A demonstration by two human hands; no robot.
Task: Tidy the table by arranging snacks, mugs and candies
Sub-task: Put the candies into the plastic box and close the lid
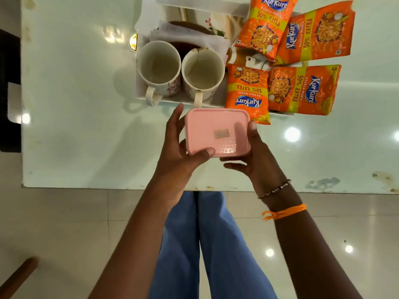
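Pink rectangular plastic box with a shut lid was held above the near middle of the glossy white desk, just near of the white tray. Left hand gripped its left short side, thumb on the near lid corner, fingers up along the left wall. Right hand clamped the right side, thumb on the far right corner, fingers curled underneath. So both hands closed on the box, box clear of the desk as far as I could tell.

Handling guess: small stiff moulded plastic, probably light; contents hidden, maybe candies, so could rattle or shift. Smooth walls looked slippery, rounded corners gave little purchase. Best hold was across the short sides or under the base, not by the lid rim alone, since the lid might pop off.

Two white ceramic mugs with red floral print stood upright side by side in the tray, far of the box, handles pointing near, touching or almost so. Rigid, heavier, breakable; take by handle.

Four orange foil snack packets lay to the right, overlapping the tray edge. Soft, crinkly, puffed, light; pinch at the sealed ends, don't crush.
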